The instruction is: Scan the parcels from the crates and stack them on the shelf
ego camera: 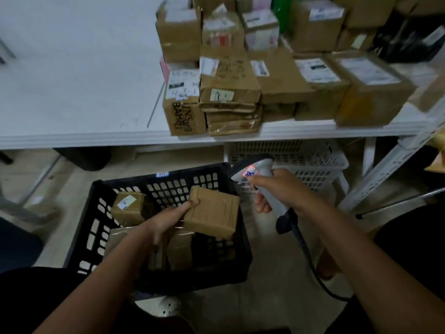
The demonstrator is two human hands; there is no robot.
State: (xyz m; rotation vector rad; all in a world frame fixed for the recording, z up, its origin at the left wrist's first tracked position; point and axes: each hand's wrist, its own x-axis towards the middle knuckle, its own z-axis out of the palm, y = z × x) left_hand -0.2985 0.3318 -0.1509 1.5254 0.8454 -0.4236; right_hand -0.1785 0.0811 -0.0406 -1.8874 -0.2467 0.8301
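My left hand (168, 220) grips a brown taped parcel (213, 212) by its left edge, holding it just above the black crate (96, 227). Its plain side faces up. My right hand (277, 189) holds a grey and white barcode scanner (252, 169) by the handle, to the right of the parcel, its head turned toward it. More brown parcels lie in the crate, one with a white label (130, 207) at the back left. On the white shelf (72, 92) above stand many stacked parcels (228, 78) toward the right.
A white perforated basket (301, 160) sits under the shelf behind the scanner. The scanner's black cable (310, 259) trails down to the right. A white slotted shelf post (390, 174) slants at the right. A white stool top (168, 307) shows near my legs.
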